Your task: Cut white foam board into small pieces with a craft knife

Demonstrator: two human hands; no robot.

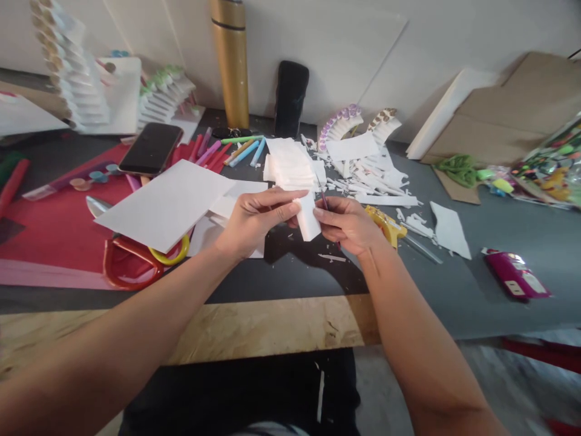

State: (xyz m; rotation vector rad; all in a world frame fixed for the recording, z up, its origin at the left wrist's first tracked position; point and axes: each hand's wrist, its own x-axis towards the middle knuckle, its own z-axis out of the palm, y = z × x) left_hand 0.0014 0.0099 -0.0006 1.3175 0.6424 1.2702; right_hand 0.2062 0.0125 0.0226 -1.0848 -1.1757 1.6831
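My left hand (258, 218) pinches a small white foam piece (308, 219) between thumb and fingers, holding it above the dark table. Close beside it, my right hand (347, 225) is closed around a thin purple-handled craft knife (324, 198), whose tip points up at the piece's right edge. A stack of similar white pieces (288, 163) lies just behind the hands. White offcuts (385, 181) are scattered to the right.
A white sheet (166, 203) lies over scissors (131, 260) on red paper at left. A phone (151, 148), coloured markers (227, 151), a gold flask (231, 60) and a yellow glue gun (385, 224) surround the hands. A magenta box (515, 274) lies at right.
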